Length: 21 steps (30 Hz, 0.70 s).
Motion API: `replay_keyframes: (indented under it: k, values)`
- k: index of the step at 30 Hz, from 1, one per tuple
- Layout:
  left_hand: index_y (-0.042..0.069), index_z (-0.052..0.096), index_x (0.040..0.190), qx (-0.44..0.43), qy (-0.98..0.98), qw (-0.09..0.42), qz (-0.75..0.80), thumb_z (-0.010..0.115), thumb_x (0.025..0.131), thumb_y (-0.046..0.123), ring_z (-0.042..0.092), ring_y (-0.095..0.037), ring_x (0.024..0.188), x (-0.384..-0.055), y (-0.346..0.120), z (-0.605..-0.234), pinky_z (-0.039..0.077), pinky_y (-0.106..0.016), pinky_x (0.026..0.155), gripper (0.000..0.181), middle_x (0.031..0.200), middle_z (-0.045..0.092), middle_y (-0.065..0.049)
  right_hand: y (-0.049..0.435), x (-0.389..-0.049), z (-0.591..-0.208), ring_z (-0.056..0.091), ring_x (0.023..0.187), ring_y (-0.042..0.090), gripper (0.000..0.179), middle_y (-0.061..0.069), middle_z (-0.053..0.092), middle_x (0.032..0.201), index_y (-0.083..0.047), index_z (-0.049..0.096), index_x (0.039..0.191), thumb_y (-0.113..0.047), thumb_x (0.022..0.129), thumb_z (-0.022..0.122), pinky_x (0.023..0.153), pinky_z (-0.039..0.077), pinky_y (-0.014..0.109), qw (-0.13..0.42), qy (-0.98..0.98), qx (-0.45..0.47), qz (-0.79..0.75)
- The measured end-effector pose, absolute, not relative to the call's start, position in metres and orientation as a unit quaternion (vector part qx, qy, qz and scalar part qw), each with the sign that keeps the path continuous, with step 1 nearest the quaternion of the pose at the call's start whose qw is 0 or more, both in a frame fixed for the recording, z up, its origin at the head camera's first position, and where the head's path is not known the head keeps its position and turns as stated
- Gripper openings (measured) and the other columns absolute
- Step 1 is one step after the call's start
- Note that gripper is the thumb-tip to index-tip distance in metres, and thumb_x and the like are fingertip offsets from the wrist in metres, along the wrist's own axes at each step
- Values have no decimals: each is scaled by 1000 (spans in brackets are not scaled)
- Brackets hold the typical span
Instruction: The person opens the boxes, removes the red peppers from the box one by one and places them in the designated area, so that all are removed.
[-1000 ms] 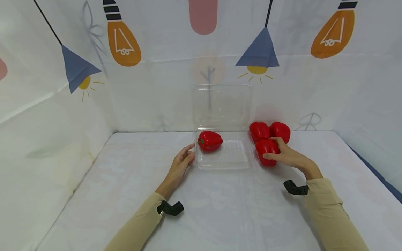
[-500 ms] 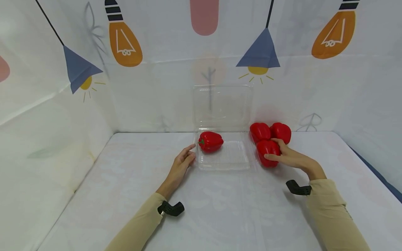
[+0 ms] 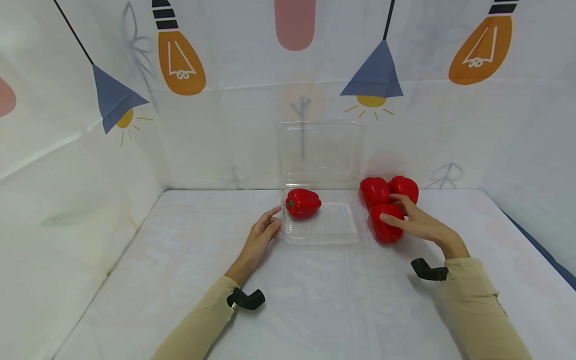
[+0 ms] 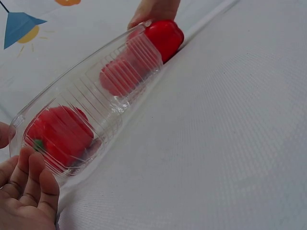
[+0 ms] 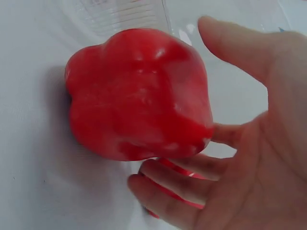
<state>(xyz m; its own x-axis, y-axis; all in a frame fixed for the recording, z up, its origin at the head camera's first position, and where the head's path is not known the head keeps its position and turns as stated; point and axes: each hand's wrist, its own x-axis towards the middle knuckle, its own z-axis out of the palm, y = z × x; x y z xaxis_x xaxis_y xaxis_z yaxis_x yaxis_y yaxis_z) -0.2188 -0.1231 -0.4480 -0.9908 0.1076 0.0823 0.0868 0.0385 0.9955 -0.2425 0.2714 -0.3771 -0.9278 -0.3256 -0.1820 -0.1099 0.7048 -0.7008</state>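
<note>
My left hand (image 3: 261, 235) rests at the left edge of a clear plastic clamshell container (image 3: 319, 239). In the left wrist view its loosely bent fingers (image 4: 34, 167) lie against the container's side wall. Inside the container sits one red bell pepper (image 3: 304, 204) with a green stem, on its side. My right hand (image 3: 416, 220) is around the nearest loose red bell pepper (image 3: 385, 231), right of the container. In the right wrist view the thumb (image 5: 230, 43) stands apart from this pepper, and relaxed fingers (image 5: 168, 196) lie along its far side.
Two more red bell peppers stand behind the right hand, the left one (image 3: 374, 191) beside the container and the right one (image 3: 405, 188) near the wall. The container's raised lid (image 3: 321, 150) leans upright against the printed backdrop (image 3: 234, 130). A white cloth (image 3: 288, 305) covers the table.
The nearest loose pepper has shifted slightly toward me. My right thumb has slid a little up over it. The left hand stays at the container's edge.
</note>
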Motion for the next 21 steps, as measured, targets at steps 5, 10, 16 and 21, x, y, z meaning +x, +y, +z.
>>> replay_keyframes:
  k: [5,10,16,21]
  values:
    - [13,46,138,67,718,9,693,50,98,18,48,-8,83,-218,-123,-448,42,-20,74,41,96,50,1,270,-242,-373,34,123,44,74,26,33,139,-3,20,145,-45,93,52,87,48,56,74,923,-110,-361]
    - [15,47,138,62,723,13,688,51,98,20,48,-9,84,-218,-124,-448,43,-20,75,40,98,51,0,265,-245,-376,41,121,40,57,22,40,137,-4,33,140,-35,96,51,92,46,58,-11,917,-119,-380]
    - [16,47,138,60,725,15,686,50,98,19,49,-9,86,-218,-126,-448,45,-20,77,40,101,52,-3,249,-249,-380,47,117,35,46,18,45,132,-6,41,134,-26,95,54,91,46,57,-73,907,-157,-384]
    - [17,47,138,64,723,16,688,50,98,20,50,-10,87,-220,-125,-448,45,-20,78,40,102,52,-5,235,-248,-377,45,116,33,44,15,46,129,-7,44,132,-21,93,59,87,48,57,-91,905,-186,-372]
